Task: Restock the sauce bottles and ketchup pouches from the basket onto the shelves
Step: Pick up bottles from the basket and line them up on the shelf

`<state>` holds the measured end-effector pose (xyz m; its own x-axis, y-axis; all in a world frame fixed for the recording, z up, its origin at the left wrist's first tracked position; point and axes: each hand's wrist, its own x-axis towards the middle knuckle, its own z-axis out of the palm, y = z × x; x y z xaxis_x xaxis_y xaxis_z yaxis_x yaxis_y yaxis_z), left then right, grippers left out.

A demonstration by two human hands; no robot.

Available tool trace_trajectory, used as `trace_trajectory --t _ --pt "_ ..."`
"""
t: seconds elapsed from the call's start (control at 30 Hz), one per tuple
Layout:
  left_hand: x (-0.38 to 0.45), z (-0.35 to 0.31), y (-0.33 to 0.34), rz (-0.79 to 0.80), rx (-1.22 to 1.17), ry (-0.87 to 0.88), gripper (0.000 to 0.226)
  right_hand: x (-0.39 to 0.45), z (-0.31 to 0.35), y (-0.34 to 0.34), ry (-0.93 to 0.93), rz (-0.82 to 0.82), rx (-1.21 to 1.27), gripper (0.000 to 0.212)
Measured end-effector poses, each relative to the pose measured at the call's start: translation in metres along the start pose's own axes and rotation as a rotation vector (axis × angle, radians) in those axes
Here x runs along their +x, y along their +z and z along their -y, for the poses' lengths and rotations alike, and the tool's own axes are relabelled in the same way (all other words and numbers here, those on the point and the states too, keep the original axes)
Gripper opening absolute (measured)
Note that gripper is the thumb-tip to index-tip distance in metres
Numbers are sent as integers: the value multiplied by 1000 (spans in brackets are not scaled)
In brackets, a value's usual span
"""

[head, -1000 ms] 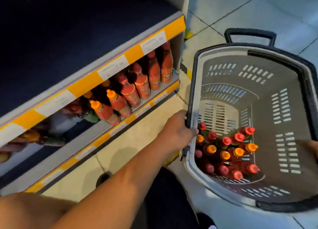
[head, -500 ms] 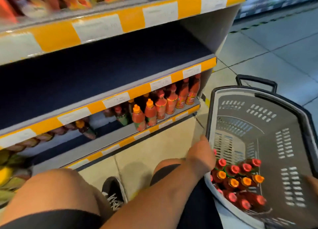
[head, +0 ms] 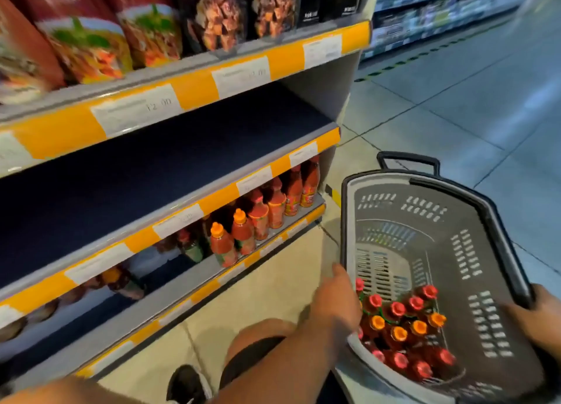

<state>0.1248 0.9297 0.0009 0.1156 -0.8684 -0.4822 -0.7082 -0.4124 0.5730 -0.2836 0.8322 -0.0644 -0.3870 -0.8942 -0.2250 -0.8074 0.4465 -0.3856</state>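
Place: at the foot of a shop shelf unit, basket [head: 394,221] tilted against the person's lap, its handle end away from them.
Left hand: left hand [head: 337,300] lies on the basket's near-left rim; fingers are over the edge, whether curled round it I cannot tell.
Right hand: right hand [head: 534,315] grips the right rim, fingers wrapped on the dark edge.
Bottles: bottles [head: 403,327] with red and orange caps lie heaped in the basket's low near corner, none lifted yet.
Pouches: no ketchup pouches visible in the basket.
Shelf: bottom shelf [head: 182,282] carries a partial row of shelved sauce [head: 258,218] at its right end, with open room to the left; the middle shelf [head: 151,166] above shows dark bare board.
Risk: the basket is steeply tipped, so the heap may slide or spill over the low rim if either hand lets go.
Risk: pulling one bottle from a loose heap may shift the others.
Risk: reaching under the low shelf lip could knock the standing row over.
Writing: price tags [head: 133,112] read roughly "12.00"; other tags and the bottle labels are too blurred to read.
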Motion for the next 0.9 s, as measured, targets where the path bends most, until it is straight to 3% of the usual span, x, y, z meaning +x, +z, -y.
trace_trajectory --t 0.07,0.13,0.23,0.4,0.53,0.67,0.9 --pt "-6 -1 -3 -42 2 15 44 -41 33 -15 6 -3 -33 44" --pt "-18 4 -4 -29 -1 -5 51 -66 45 -21 -1 2 -39 37" --pt "-43 13 -5 43 61 0 75 -96 44 -23 -21 1 10 32" --pt "-65 12 -7 101 209 -42 84 -109 43 -19 -61 32 48 35" --pt "-79 -6 -14 99 310 -7 45 -113 37 -15 -56 44 34 36" --pt "-83 -21 -18 330 398 -75 16 -102 29 -17 -74 36 37 36" --pt "-62 -16 -18 74 370 15 34 -93 16 -12 -120 21 -18 37"
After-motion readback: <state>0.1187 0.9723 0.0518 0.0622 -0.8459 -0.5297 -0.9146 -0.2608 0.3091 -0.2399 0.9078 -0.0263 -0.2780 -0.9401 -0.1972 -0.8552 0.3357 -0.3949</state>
